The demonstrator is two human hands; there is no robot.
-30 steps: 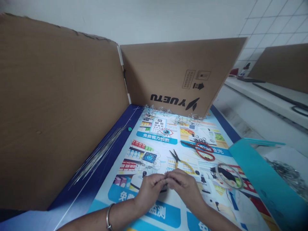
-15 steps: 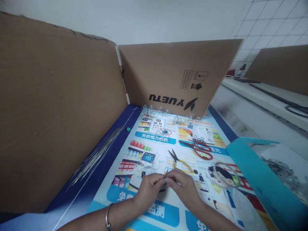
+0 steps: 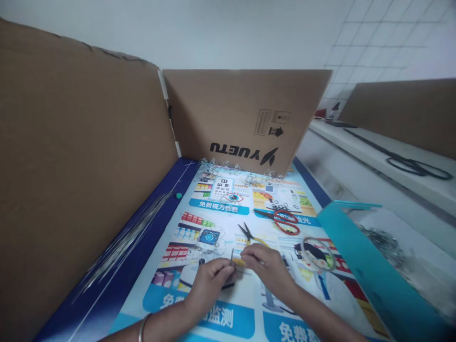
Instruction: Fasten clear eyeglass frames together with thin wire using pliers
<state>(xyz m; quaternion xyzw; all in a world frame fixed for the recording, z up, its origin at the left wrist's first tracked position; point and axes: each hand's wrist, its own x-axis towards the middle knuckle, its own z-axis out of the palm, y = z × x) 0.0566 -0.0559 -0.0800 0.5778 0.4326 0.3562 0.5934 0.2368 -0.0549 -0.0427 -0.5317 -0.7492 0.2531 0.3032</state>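
Note:
My left hand [image 3: 209, 281] and my right hand [image 3: 268, 269] meet low in the middle, over a printed poster [image 3: 213, 209] on the table. Both are closed in a pinch. A thin upright metal pin [image 3: 231, 257] sticks up from my left fingers. A small yellowish piece [image 3: 240, 262] sits between the two hands; what it is I cannot make out. Yellow-handled pliers [image 3: 249, 234] lie just beyond my fingers. A metal bangle [image 3: 143, 327] is on my left wrist.
Red-handled scissors [image 3: 283, 220] and small black rings [image 3: 281, 206] lie further back. A clear tape roll [image 3: 318, 253] lies right of my hands. Thin wires [image 3: 124, 244] run along the left. Cardboard walls [image 3: 78, 156] stand left and behind. A teal box [image 3: 359, 266] holds metal chain [image 3: 383, 240].
The view has shifted, so everything sits further left. My hands have drawn slightly apart and the thin pin now stands up from my left fingers.

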